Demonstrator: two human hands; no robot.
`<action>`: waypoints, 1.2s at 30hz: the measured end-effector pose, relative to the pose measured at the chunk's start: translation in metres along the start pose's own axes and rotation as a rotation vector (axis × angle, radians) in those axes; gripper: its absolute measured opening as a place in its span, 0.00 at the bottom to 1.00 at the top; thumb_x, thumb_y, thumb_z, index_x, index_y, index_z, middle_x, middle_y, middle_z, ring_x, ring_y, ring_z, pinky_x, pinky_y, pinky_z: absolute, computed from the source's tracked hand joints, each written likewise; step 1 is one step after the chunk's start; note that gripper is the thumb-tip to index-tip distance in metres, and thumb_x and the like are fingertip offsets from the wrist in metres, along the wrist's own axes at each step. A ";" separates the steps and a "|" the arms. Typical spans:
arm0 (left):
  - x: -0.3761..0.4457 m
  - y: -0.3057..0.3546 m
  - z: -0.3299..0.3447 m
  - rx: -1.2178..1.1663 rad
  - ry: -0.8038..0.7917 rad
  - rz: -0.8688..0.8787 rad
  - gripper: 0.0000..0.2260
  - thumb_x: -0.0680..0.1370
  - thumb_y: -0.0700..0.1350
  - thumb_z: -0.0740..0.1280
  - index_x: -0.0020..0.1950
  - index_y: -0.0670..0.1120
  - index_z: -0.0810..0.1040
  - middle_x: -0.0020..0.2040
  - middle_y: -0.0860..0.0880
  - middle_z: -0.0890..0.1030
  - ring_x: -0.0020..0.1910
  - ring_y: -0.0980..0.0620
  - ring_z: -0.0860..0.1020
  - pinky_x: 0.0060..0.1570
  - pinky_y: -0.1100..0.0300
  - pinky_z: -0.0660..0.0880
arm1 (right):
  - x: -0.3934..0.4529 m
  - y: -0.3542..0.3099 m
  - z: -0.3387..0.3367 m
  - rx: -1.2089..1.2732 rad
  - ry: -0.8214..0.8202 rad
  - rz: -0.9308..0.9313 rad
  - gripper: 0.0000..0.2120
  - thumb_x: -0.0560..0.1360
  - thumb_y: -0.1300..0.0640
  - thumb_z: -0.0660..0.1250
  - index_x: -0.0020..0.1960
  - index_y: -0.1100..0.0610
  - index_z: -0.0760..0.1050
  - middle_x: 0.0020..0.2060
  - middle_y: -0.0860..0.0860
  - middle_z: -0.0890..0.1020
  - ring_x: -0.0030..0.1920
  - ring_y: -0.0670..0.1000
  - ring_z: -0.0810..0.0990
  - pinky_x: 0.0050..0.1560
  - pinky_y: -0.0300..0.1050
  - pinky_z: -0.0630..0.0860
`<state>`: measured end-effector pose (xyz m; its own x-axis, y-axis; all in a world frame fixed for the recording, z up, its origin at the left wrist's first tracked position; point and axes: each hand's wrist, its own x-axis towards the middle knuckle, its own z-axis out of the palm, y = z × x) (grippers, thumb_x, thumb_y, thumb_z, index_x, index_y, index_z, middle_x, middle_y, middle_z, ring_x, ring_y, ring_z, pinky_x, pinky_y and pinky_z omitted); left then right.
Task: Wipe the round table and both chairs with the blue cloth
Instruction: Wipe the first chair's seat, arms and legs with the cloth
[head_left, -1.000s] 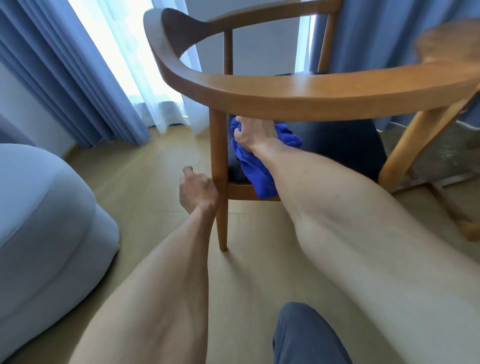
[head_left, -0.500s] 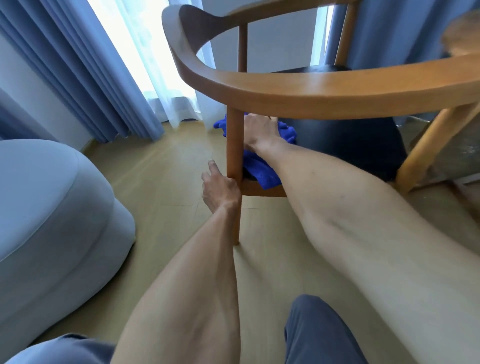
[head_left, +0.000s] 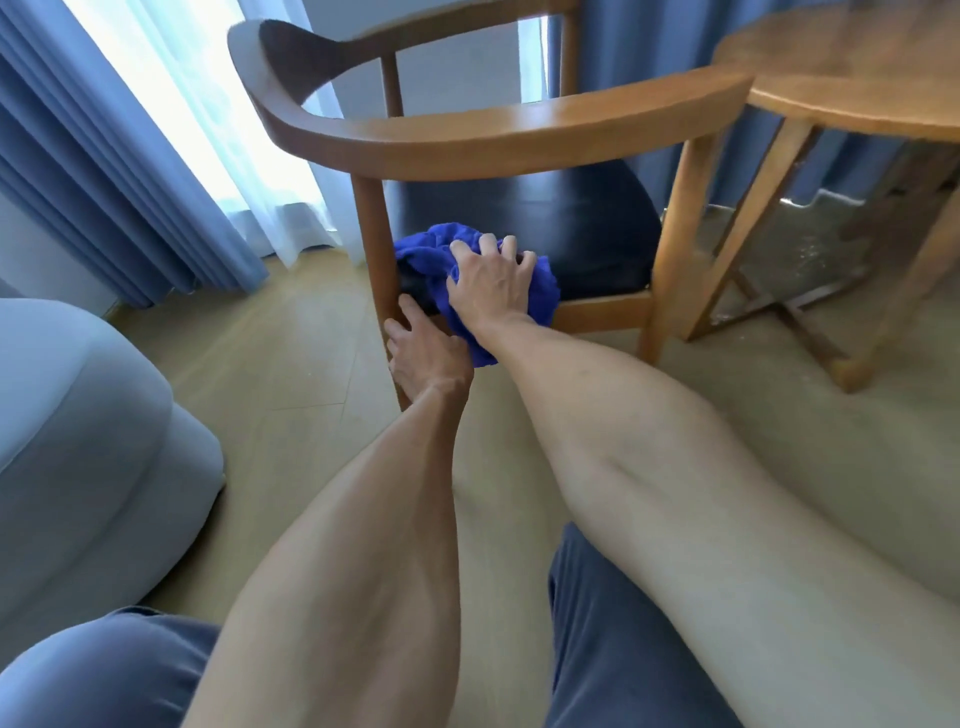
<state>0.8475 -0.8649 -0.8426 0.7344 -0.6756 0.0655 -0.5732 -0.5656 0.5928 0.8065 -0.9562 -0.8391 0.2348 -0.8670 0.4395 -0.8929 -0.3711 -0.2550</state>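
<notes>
A wooden chair with a curved armrest and a dark seat cushion stands in front of me. My right hand presses the bunched blue cloth against the near left corner of the seat, fingers spread over it. My left hand rests just below, holding the chair's near left leg at the seat rail. The round wooden table stands at the upper right, partly out of frame.
A pale blue upholstered seat fills the left side. Blue curtains and a bright sheer window hang behind the chair. The table's legs and cross braces stand right of the chair. My knees in blue trousers are at the bottom.
The view has pulled back and to the right, bringing the table into sight. My right hand slid the cloth rightward along the seat's near edge. My left hand closed in on the chair leg.
</notes>
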 end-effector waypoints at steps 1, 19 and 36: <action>-0.006 0.004 0.005 0.006 -0.010 0.023 0.32 0.76 0.41 0.65 0.77 0.48 0.55 0.68 0.41 0.67 0.62 0.40 0.72 0.62 0.46 0.72 | 0.000 0.006 -0.003 -0.002 0.002 0.014 0.13 0.79 0.49 0.60 0.61 0.47 0.76 0.58 0.52 0.77 0.59 0.58 0.71 0.57 0.57 0.67; -0.017 0.021 0.048 -0.003 -0.044 0.110 0.31 0.77 0.39 0.67 0.77 0.49 0.57 0.65 0.42 0.69 0.56 0.43 0.76 0.56 0.50 0.77 | -0.040 0.122 -0.002 0.082 0.383 0.669 0.19 0.75 0.55 0.69 0.65 0.49 0.75 0.53 0.57 0.74 0.50 0.60 0.74 0.43 0.56 0.75; -0.003 -0.014 0.080 -0.022 -0.250 0.121 0.08 0.78 0.41 0.65 0.57 0.47 0.75 0.48 0.49 0.78 0.44 0.51 0.77 0.49 0.56 0.78 | -0.034 0.120 0.032 -0.052 0.643 0.674 0.17 0.75 0.55 0.61 0.63 0.52 0.76 0.49 0.56 0.76 0.44 0.58 0.74 0.39 0.53 0.73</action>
<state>0.8247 -0.8924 -0.9152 0.5469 -0.8349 -0.0615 -0.6412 -0.4650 0.6105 0.7038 -0.9821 -0.9124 -0.5828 -0.5377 0.6093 -0.7834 0.1724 -0.5972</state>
